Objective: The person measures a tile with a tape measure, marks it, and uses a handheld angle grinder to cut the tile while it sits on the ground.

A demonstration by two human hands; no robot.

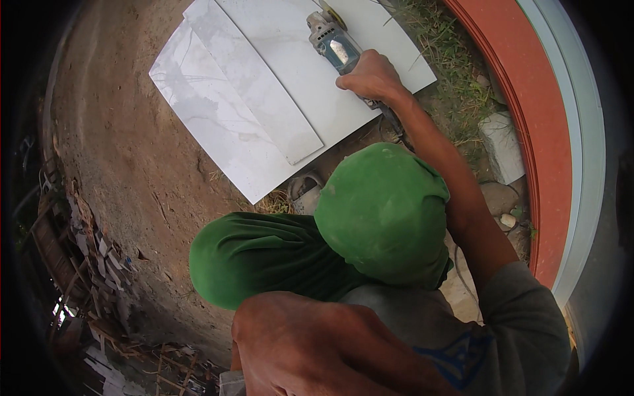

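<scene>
My right hand is closed around the body of an angle grinder, which has a teal and grey casing and a thin disc at its far end. The grinder lies over the right part of a large white, grey-veined tile. Whether the disc touches the surface cannot be made out. A narrower tile strip rests on top of the large tile, slanting across it. Close to the lower edge, bare skin of my left hand or arm shows, bent in front of my shirt; its fingers are hidden.
My green-trousered knees are bent just behind the tile. Bare soil spreads left, with scrap wood beyond. Grass, a pale block and a red-orange wall base line the right. A cord runs beside my leg.
</scene>
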